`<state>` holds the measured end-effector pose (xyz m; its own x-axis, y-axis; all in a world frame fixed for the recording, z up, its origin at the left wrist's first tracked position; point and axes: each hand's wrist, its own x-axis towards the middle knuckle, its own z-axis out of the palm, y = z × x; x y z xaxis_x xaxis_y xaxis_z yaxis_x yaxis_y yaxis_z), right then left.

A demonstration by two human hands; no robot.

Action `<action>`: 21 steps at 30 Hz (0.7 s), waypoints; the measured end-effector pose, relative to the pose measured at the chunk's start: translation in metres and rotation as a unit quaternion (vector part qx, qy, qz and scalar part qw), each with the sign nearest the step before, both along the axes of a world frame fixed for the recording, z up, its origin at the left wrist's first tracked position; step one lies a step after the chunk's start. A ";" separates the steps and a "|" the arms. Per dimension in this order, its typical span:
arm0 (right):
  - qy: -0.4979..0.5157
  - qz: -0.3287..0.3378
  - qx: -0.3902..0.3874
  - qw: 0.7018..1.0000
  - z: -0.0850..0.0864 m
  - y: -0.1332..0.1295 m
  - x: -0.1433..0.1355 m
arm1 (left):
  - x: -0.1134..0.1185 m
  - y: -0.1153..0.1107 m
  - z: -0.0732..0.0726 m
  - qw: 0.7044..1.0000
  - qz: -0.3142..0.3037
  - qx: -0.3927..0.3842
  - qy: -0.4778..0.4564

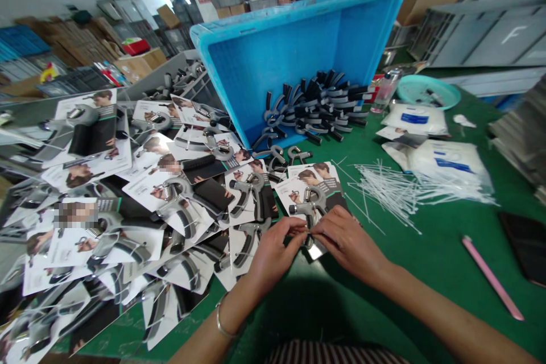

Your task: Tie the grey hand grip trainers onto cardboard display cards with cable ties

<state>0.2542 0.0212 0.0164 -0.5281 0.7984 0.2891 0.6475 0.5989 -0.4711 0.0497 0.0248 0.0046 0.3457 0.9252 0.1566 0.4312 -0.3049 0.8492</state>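
Note:
In the head view a grey and black hand grip strengthener (310, 200) with a metal spring lies on a printed card (286, 192) in front of me. My left hand (279, 244) is closed in a pinch at its lower handle. My right hand (344, 238) pinches at the same spot from the right, fingertips nearly meeting the left ones. What is between the fingertips is too small and covered to make out. Loose white cable ties (386, 190) are spread to the right. More carded hand grips (179, 205) are heaped on the left, white ties across them.
A blue crate (281, 40) lies tipped on its side, loose hand grips (319, 105) spilling from it. Right of it are a turquoise dish (450, 94), bags of ties (452, 153), a pink stick-like tool (490, 276) and a dark phone-like object (522, 244). Another person sits behind the crate.

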 end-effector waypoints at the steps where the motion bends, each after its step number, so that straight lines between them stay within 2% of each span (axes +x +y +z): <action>1: 0.007 0.001 0.001 1.000 -0.001 0.000 0.000 | 0.000 0.000 0.000 1.000 -0.003 0.007 0.008; 6: 0.059 -0.024 -0.008 0.998 -0.003 0.001 -0.002 | 0.001 0.003 0.000 1.000 -0.007 -0.018 0.017; 12: 0.067 -0.026 -0.032 0.997 -0.005 0.002 -0.006 | 0.003 -0.002 0.009 0.993 0.012 0.051 0.106; 18: 0.062 -0.020 -0.024 0.998 -0.004 0.000 -0.010 | 0.001 0.000 0.017 0.998 0.004 -0.045 0.044; 21: 0.047 -0.027 -0.010 0.998 -0.003 -0.002 -0.013 | 0.001 -0.001 0.018 0.998 -0.002 -0.037 0.051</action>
